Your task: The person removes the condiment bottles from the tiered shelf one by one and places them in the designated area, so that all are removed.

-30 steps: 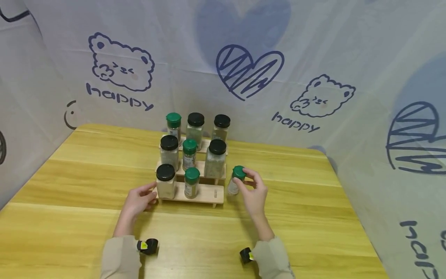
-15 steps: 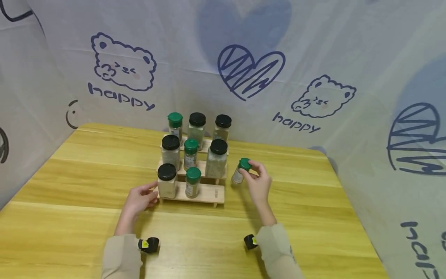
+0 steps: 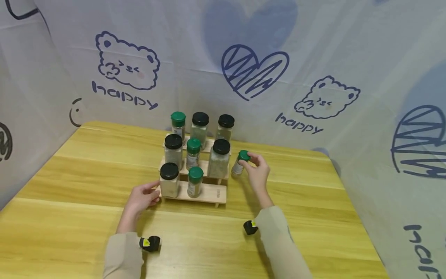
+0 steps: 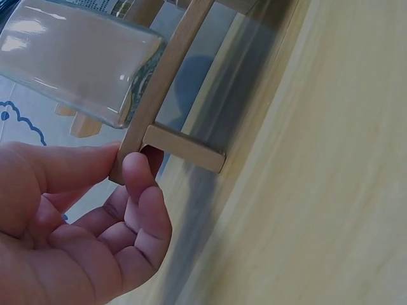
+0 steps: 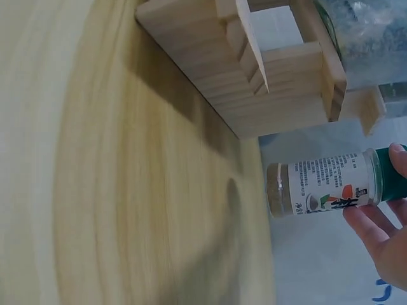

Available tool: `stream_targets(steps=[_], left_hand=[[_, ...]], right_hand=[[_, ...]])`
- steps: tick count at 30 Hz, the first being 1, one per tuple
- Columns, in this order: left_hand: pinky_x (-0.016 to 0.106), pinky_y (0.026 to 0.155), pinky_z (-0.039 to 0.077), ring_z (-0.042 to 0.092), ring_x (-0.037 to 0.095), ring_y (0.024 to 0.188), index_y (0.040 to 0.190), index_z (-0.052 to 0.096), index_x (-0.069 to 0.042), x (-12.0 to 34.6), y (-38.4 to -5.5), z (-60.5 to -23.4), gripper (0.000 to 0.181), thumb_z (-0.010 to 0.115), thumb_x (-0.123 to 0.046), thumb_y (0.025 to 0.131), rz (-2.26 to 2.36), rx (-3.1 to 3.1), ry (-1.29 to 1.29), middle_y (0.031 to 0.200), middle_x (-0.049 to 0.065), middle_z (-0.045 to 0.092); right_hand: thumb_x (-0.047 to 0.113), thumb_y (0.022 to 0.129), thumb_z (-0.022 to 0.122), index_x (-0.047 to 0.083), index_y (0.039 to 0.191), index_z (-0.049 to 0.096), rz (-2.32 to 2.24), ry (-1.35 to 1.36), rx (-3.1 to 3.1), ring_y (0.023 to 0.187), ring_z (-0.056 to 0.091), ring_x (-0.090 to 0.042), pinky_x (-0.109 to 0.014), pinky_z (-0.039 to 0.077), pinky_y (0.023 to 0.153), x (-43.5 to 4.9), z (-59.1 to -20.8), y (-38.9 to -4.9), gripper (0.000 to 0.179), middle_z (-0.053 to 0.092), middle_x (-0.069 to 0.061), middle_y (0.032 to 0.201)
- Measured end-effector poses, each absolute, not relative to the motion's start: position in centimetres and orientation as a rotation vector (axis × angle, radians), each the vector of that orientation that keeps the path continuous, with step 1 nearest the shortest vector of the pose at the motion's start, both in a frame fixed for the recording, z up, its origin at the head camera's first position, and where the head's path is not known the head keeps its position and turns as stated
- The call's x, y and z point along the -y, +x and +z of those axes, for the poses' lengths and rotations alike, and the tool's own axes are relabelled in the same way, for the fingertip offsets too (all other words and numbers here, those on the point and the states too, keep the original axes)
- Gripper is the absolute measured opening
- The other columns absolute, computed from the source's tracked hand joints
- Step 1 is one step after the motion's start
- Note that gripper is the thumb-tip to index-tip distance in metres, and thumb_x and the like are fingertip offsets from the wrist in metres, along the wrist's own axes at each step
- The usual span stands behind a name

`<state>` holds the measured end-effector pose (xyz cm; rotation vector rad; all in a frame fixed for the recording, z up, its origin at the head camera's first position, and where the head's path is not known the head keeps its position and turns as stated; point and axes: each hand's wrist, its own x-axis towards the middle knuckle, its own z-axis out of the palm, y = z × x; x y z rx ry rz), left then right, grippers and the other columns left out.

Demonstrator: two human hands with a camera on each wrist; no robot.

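My left hand (image 3: 141, 197) pinches the left end of the lowest board of a three-tier wooden spice rack (image 3: 212, 193). In the left wrist view the thumb lies on the board (image 4: 175, 63) and a curled finger is under it, near a short leg. Right of the rack, my right hand (image 3: 258, 172) holds a small spice jar (image 3: 238, 167) by its green cap (image 5: 389, 175). This jar has a white printed label and brown contents, and its base shows apart from the shadow on the table. A black-capped jar (image 3: 169, 182) and a green-capped jar (image 3: 194, 186) stand on the lowest tier.
Three jars, including a large black-capped one (image 3: 218, 161), stand on the middle tier. Three more, one with a green cap (image 3: 178, 120), fill the top tier. The wooden table (image 3: 296, 217) ends at a white printed cloth (image 3: 195, 89) behind.
My right hand has carried the green-capped jar toward the back, from beside the lowest tier to beside the middle one. The left hand keeps its grip on the rack. The head view has shifted slightly.
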<state>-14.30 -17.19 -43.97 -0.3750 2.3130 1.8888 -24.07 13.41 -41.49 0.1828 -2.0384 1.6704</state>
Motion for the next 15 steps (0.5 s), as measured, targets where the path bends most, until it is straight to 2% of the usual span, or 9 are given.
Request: stream_targets(steps=[7, 15], left_hand=[[0.023, 0.063, 0.050, 0.055, 0.009, 0.066, 0.130, 0.039, 0.007, 17.2, -14.4, -43.8, 0.041, 0.049, 0.001, 0.090, 1.888, -2.302, -0.356, 0.114, 0.030, 0.049], [0.024, 0.064, 0.050, 0.056, 0.009, 0.066, 0.129, 0.038, 0.009, 17.3, -14.4, -43.7, 0.041, 0.048, 0.003, 0.090, 1.889, -2.304, -0.344, 0.116, 0.032, 0.047]], right_hand=[[-0.005, 0.068, 0.073, -0.010, 0.095, 0.061, 1.688, 0.071, 2.050, 0.086, 0.059, -0.035, -0.045, 0.047, 0.080, -13.3, -42.2, -25.5, 0.030, 0.061, -0.023, 0.096], [-0.008, 0.068, 0.073, -0.012, 0.094, 0.060, 1.703, 0.076, 2.096, 0.086, 0.059, -0.035, -0.040, 0.048, 0.080, -13.0, -42.7, -26.4, 0.030, 0.061, -0.024, 0.095]])
